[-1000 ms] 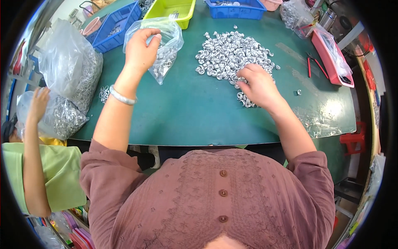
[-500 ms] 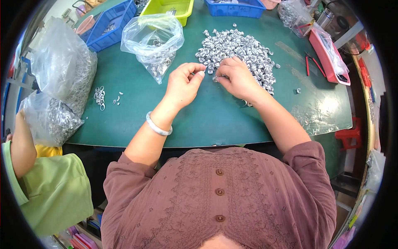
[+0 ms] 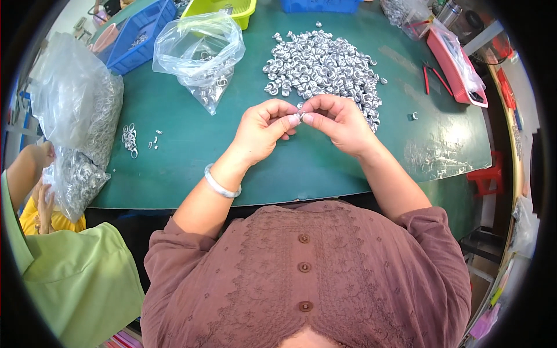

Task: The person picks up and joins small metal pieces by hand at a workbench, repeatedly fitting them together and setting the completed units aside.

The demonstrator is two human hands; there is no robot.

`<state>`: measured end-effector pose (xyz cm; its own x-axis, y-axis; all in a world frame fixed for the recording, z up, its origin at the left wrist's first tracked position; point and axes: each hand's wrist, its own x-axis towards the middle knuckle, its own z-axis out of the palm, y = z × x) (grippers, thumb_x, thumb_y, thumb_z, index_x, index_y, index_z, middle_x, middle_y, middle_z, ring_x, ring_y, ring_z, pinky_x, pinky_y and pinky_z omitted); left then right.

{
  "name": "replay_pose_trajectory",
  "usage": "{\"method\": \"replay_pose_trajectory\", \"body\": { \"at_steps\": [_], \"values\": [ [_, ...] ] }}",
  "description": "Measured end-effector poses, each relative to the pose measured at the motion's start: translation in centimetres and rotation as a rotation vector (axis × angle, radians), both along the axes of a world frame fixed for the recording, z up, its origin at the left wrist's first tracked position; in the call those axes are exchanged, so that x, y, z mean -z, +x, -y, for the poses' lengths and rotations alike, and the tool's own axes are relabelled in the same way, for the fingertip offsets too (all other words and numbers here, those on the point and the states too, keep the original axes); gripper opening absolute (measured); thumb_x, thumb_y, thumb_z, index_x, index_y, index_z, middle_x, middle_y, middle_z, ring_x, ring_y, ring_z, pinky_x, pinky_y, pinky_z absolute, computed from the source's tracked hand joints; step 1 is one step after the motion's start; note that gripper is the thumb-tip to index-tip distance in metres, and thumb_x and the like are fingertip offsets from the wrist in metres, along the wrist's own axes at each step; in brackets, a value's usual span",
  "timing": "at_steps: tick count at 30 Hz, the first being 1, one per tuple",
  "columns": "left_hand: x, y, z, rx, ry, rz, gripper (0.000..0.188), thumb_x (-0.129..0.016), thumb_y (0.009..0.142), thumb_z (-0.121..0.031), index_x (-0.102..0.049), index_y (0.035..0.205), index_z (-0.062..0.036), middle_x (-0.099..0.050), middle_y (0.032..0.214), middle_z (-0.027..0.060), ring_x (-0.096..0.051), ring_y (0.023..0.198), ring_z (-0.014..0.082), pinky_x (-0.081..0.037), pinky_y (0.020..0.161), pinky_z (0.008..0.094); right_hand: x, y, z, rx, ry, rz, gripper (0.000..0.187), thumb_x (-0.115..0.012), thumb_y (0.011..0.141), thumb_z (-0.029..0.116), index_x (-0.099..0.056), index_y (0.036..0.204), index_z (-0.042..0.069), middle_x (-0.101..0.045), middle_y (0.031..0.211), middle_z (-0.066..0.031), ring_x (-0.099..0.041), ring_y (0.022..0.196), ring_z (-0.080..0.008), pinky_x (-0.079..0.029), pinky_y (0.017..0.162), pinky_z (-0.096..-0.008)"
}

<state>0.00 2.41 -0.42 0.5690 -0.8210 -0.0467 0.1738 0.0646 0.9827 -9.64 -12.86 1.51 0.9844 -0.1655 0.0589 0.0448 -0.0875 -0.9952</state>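
Observation:
My left hand and my right hand meet above the green table, fingertips pinching one small silver metal ring between them. Just beyond my hands lies a heap of the same silver rings. A clear plastic bag with a few rings in its bottom stands open to the far left of my hands. A pale bangle sits on my left wrist.
A large clear bag of rings lies at the table's left edge, where another person in green holds it. Several loose rings lie nearby. Blue and yellow-green bins stand at the back; a red tray and red-handled pliers sit right.
My left hand let go of the clear bag and came down beside my right hand; both drew back from the heap toward me, pinching one ring. The bag settled on the table.

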Motion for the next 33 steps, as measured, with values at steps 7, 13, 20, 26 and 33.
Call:
{"method": "replay_pose_trajectory", "body": {
  "at_steps": [7, 13, 20, 26, 33],
  "values": [
    [0.1, -0.7, 0.1, -0.013, 0.171, 0.951, 0.016, -0.064, 0.073, -0.003, -0.059, 0.088, -0.0029, -0.056, 0.079, 0.0022, -0.052, 0.067, 0.0094, -0.044, 0.058, 0.0225, 0.3, -1.0, 0.6, 0.009, 0.218, -0.145, 0.013, -0.059, 0.081, 0.013, -0.059, 0.088, 0.003, -0.059, 0.077, -0.001, -0.05, 0.064, -0.0065, -0.041, 0.059, -0.0193],
    [0.8, -1.6, 0.7, -0.137, -0.153, 0.349, 0.016, -0.062, 0.077, -0.005, -0.06, 0.092, -0.0018, -0.058, 0.083, 0.0049, -0.057, 0.07, 0.0092, -0.045, 0.058, 0.0206, 0.2, -1.8, 0.3, 0.046, 0.444, -0.161, 0.015, -0.059, 0.079, 0.011, -0.058, 0.089, 0.0, -0.058, 0.074, -0.0017, -0.051, 0.064, -0.0084, -0.042, 0.06, -0.0217],
    [1.1, -2.1, -0.6, -0.201, -0.186, 0.333, 0.01, -0.058, 0.08, -0.005, -0.062, 0.087, 0.0006, -0.061, 0.08, 0.0088, -0.059, 0.072, 0.0134, -0.048, 0.063, 0.0232, 0.0, -1.0, -1.1, -0.019, 0.444, -0.18, 0.019, -0.059, 0.079, 0.01, -0.057, 0.092, -0.003, -0.056, 0.078, -0.0063, -0.051, 0.068, -0.0112, -0.042, 0.059, -0.022],
    [0.6, -2.1, 0.9, -0.196, -0.215, 0.629, 0.01, -0.062, 0.075, -0.005, -0.062, 0.084, -0.0029, -0.059, 0.074, 0.0067, -0.057, 0.066, 0.0149, -0.045, 0.057, 0.025, 1.1, -2.1, -0.1, 0.029, 0.506, -0.144, 0.01, -0.056, 0.08, 0.006, -0.054, 0.089, 0.0, -0.057, 0.076, -0.006, -0.052, 0.065, -0.0118, -0.042, 0.057, -0.023],
    [0.9, -1.8, 0.0, -0.303, -0.249, 0.717, 0.01, -0.063, 0.07, -0.003, -0.061, 0.079, -0.0048, -0.056, 0.071, 0.0064, -0.055, 0.065, 0.0196, -0.044, 0.055, 0.0276, 1.1, -1.3, -0.7, -0.031, 0.686, -0.188, 0.007, -0.056, 0.081, 0.005, -0.053, 0.088, 0.002, -0.058, 0.078, -0.0067, -0.053, 0.063, -0.0132, -0.044, 0.057, -0.0238]
  ]
}}
